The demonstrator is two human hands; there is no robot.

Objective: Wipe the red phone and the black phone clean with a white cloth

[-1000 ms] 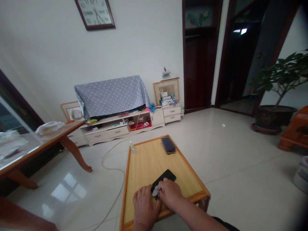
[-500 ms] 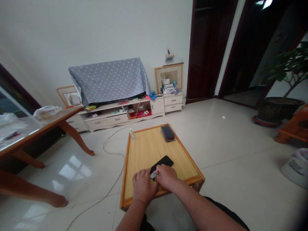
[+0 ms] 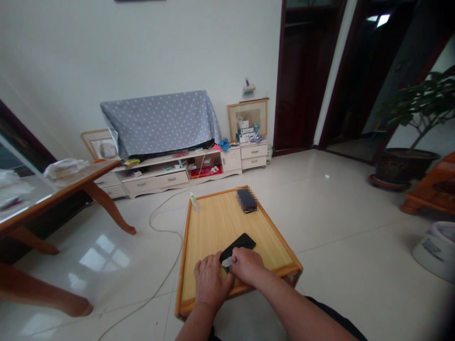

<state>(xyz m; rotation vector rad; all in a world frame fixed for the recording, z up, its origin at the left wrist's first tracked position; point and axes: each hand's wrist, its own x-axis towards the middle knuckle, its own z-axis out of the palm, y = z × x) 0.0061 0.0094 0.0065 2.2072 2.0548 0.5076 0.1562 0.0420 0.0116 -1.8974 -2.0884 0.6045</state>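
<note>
The black phone (image 3: 241, 244) lies flat and slantwise on the table (image 3: 213, 227), near the middle of its near edge, far end angled toward the right edge. The right hand (image 3: 247, 266) has its fingers curled and closed on what looks like a pale wipe (image 3: 226, 261) over the phone's near end. The left hand (image 3: 211, 279) rests at that same end, fingers extended and thumb out; whether they clamp the phone or merely brace it, I cannot tell. If that hold is loose, a hard push from the right hand could skid the phone across the smooth top, and a strong pull might carry it over the near edge. The bunched wipe could also slip or tear under pressure. The small bottle (image 3: 195, 202) by the far left corner seems safely out of reach.
</note>
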